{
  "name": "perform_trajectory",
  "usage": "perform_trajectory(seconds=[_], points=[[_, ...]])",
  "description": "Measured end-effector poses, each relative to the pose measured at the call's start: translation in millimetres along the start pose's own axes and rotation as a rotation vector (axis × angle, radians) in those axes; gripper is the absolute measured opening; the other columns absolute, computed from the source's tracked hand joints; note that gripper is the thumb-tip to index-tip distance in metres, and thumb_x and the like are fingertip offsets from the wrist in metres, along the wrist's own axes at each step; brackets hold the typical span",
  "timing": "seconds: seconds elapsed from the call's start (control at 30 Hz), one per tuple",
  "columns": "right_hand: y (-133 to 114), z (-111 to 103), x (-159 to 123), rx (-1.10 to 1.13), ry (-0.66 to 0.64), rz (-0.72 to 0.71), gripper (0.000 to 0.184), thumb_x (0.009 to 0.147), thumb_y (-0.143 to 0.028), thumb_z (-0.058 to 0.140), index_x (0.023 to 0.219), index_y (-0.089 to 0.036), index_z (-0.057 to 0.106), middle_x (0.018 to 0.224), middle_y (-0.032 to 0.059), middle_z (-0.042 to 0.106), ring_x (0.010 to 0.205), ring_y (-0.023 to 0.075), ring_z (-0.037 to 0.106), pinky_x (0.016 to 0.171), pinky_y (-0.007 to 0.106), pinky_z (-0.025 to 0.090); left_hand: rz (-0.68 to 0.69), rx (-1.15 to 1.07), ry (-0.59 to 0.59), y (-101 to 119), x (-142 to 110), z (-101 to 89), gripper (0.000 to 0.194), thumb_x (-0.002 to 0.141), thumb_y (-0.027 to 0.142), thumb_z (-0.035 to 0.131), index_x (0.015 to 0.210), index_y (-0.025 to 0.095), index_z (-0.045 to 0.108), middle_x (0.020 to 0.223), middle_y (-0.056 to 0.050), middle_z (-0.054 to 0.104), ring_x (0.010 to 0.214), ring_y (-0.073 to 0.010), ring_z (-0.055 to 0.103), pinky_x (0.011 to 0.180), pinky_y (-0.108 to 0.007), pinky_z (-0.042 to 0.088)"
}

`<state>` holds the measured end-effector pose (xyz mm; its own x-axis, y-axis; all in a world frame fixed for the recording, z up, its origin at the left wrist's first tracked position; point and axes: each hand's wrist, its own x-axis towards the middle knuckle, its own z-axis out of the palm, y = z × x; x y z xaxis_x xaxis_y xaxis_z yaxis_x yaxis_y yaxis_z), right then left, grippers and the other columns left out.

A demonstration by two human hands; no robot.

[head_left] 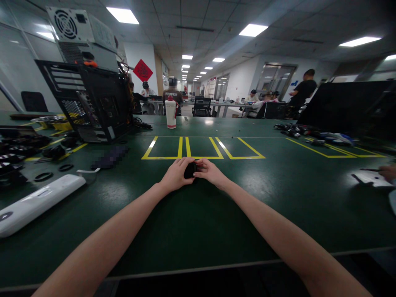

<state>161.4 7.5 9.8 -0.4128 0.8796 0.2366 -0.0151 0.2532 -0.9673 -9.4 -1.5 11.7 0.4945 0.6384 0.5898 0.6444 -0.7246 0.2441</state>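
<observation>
Between my two hands, just above or on the green table [192, 222], is a small black object [189, 170]; its kind cannot be made out. My left hand [176, 174] wraps round its left side, thumb toward me. From the right, the fingertips and thumb of my right hand [209, 171] pinch its edge. Both hands partly hide it. Directly beyond them, yellow tape outlines [201, 157] mark the tabletop.
To the left stand an open computer case [93, 103] with a power supply [78, 27] on top, and a long white device [40, 202]. A white tumbler [170, 113] stands beyond the tape. At the right edge, another person's hand [388, 174] is near a white item [373, 178].
</observation>
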Motion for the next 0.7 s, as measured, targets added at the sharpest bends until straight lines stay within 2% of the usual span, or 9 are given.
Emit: perform_trajectory(seconds=[0.07,0.27,0.4,0.5,0.7], points=[[-0.4,0.4,-0.9,-0.023,0.001,-0.005,0.038,0.056,-0.019,0.07,0.089,-0.019,0.05,0.093,0.0028,0.056,0.092,0.0167,0.054,0.086,0.039,0.042,-0.002,-0.003,-0.004,-0.1,-0.1,-0.3,0.058,0.063,0.024,0.063,0.115,0.023,0.036,0.112,-0.005,0.049,0.102,-0.0238,0.048,0.086,-0.04,0.04],[-3.8,4.6,-1.7,-0.046,0.091,-0.033,0.021,0.065,-0.025,0.063,0.082,-0.018,0.052,0.087,0.0015,0.057,0.086,0.0145,0.054,0.084,0.036,0.043,0.005,-0.005,-0.011,0.1,0.0,-1.6,0.057,0.064,0.024,0.063,0.115,0.023,0.036,0.113,-0.004,0.049,0.103,-0.0231,0.047,0.087,-0.04,0.04],[-4.6,5.0,-0.2,-0.058,0.113,0.01,0.029,0.063,-0.022,0.064,0.09,-0.017,0.054,0.093,0.0046,0.057,0.091,0.0164,0.054,0.085,0.037,0.042,0.006,-0.006,-0.007,0.9,0.1,-1.7,0.057,0.064,0.023,0.063,0.115,0.023,0.036,0.112,-0.005,0.049,0.103,-0.023,0.047,0.088,-0.039,0.04],[-5.8,3.6,0.2,-0.052,0.08,0.063,0.032,0.063,-0.02,0.064,0.093,-0.016,0.054,0.099,0.0066,0.056,0.093,0.0173,0.054,0.088,0.04,0.04,0.005,-0.011,-0.002,1.4,0.0,-1.6,0.058,0.064,0.023,0.063,0.115,0.023,0.036,0.112,-0.005,0.049,0.103,-0.0229,0.047,0.088,-0.039,0.04],[-3.1,0.5,-1.2,-0.047,0.022,-0.012,0.036,0.058,-0.018,0.069,0.089,-0.018,0.051,0.096,0.0029,0.056,0.093,0.016,0.053,0.087,0.038,0.041,-0.006,-0.007,-0.008,1.3,0.2,-1.4,0.058,0.063,0.024,0.063,0.114,0.023,0.037,0.111,-0.005,0.05,0.102,-0.0237,0.048,0.085,-0.04,0.041]])
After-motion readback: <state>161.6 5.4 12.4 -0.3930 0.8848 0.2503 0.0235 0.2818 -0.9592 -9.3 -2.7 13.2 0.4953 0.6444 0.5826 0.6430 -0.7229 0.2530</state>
